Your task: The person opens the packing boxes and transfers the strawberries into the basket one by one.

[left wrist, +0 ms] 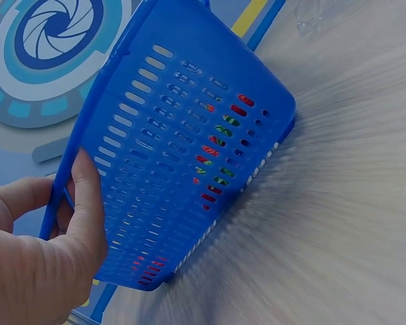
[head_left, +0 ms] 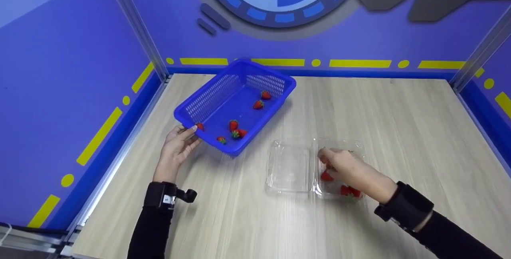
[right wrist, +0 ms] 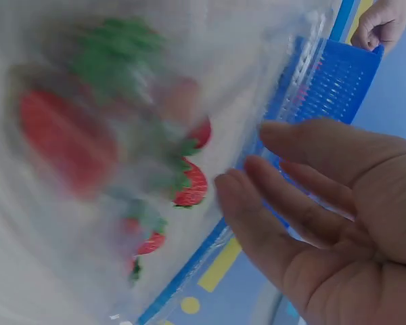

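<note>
we see strawberries in two places: some (head_left: 233, 125) on the floor of a blue basket (head_left: 239, 109), others (head_left: 327, 176) in the right half of a clear hinged container (head_left: 289, 169). the container lies unfolded, both halves flat on the desk (head_left: 399, 131), probably so that we can reach into it from above. the basket sits slantwise to its left, one end turned towards us, likely to bring its rim within easy reach; we cannot tell whether its base rests wholly on the desk.

our left hand (head_left: 177, 147) grips the rim at the near left corner, thumb on one side and fingers on the other, seemingly to steady the basket. our right hand (head_left: 345, 165) is over the container's right half, fingers loosely bent and a little apart, with nothing visible between them.

counting, we find one basket, one container with two halves, and two hands, each with one black wrist strap (head_left: 159, 195). the basket shows six or seven strawberries, since two overlap; the container shows at least three, the hand hiding part of it. around the desk we count three blue-purple walls (head_left: 80, 71).
</note>
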A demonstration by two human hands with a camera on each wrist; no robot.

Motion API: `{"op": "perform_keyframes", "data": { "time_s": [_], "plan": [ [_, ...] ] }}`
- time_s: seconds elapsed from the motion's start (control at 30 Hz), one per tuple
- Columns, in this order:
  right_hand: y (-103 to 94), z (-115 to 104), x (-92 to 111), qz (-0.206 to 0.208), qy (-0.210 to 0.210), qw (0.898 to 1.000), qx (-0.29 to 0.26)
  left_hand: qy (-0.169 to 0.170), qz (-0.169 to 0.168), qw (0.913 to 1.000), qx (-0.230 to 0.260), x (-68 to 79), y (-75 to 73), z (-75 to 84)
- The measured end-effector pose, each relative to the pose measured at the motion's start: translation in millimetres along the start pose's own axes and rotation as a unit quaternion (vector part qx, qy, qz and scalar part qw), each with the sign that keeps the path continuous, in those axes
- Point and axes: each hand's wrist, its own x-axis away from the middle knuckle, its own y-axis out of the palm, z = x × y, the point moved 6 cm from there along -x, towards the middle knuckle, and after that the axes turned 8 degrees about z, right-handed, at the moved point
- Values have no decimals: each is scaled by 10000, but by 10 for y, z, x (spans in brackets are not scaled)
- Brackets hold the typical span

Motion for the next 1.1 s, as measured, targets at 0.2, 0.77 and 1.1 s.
{"op": "perform_keyframes", "data": {
  "time_s": [0.2, 0.77, 1.1],
  "plan": [
    [84, 69, 80, -247, 18, 9990, 381, -29, 5, 10000, 34, -2, -12, -2],
    [238, 95, 166, 86, -397, 9960, 795, -8, -79, 9999, -144, 3, 5, 2],
    [198, 79, 174, 93, -190, 9976, 652, -51, -61, 9999, -103, -7, 12, -2]
  ]
}}
